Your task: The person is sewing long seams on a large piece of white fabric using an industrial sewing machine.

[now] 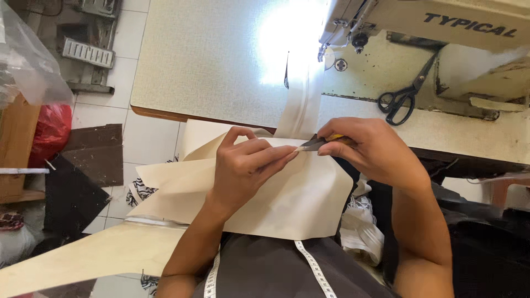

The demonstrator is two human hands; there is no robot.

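My left hand [247, 165] pinches the upper edge of a cream fabric piece [298, 201] that lies over my lap. My right hand [369, 149] grips a small thread snipper [316, 144] with a yellow handle, its metal tip touching the fabric edge right beside my left fingertips. A cream strip [301, 105] of the same cloth runs from that edge up to the needle area of the sewing machine [386, 22]. A measuring tape [314, 269] hangs around my neck over a grey shirt.
Black scissors [402, 98] lie on the machine table [210, 60] to the right of the needle. More cream fabric [83, 256] drapes at lower left. On the tiled floor at left are dark scraps [91, 157], a red bag [51, 129] and a pedal [87, 52].
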